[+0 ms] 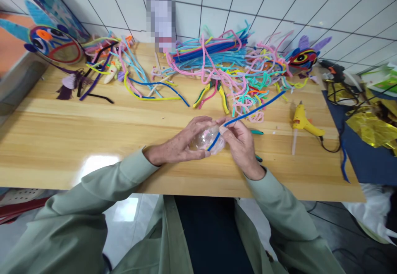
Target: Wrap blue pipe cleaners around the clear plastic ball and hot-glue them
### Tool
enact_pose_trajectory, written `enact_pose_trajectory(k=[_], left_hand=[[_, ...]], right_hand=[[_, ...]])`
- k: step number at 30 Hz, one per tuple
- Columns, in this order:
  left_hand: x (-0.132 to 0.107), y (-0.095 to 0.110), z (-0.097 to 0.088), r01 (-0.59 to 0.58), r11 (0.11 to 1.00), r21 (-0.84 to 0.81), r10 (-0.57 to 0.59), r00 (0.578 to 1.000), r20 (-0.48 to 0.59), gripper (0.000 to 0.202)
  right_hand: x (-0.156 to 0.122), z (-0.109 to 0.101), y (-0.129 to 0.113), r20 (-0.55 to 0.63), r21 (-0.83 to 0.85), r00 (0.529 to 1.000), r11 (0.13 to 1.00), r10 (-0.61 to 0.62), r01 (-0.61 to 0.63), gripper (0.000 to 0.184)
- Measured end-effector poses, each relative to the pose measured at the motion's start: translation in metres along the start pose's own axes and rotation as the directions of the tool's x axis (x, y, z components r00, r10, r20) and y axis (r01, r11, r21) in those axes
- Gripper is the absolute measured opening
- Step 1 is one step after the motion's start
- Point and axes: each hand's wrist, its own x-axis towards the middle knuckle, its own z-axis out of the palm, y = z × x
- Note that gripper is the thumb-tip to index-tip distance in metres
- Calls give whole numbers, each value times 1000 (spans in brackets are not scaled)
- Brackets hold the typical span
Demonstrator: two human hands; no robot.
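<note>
My left hand [186, 141] is wrapped round a clear, shiny plastic ball [201, 138] above the wooden table. Between the thumb and fingers of my right hand [238, 141] is a blue pipe cleaner [256, 110]. One end of it lies across the ball's front, near my left thumb; the long free end sticks out up and to the right. Something pale pink shows in or behind the ball, too unclear to name. Partly hidden behind my right hand lies a tool with teal handles [257, 132].
Pliers [214, 96] with yellow-green handles lie beyond my hands, before a heap of pipe cleaners [211, 55]. A yellow glue gun [302, 121] with its cord is at the right. Colourful mask-like figures [56, 44] stand at the back left and back right [300, 59].
</note>
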Motion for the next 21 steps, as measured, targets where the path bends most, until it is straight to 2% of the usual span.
enact_pose_trajectory(k=[5, 9, 14, 21], left_hand=[[0, 4, -1, 9, 1000, 0, -9, 1000, 12, 83], [0, 3, 0, 17, 1000, -12, -17, 1000, -8, 82], [1, 2, 1, 29, 998, -49, -31, 999, -32, 79], [2, 5, -1, 39, 998, -57, -39, 999, 7, 79]], right_hand=[[-2, 0, -3, -3, 2, 1000, 1000, 3, -3, 20], [-4, 2, -5, -15, 23, 999, 999, -41, 42, 20], [-6, 2, -7, -16, -32, 998, 997, -64, 63, 29], [-8, -2, -5, -9, -105, 995, 990, -96, 94, 23]])
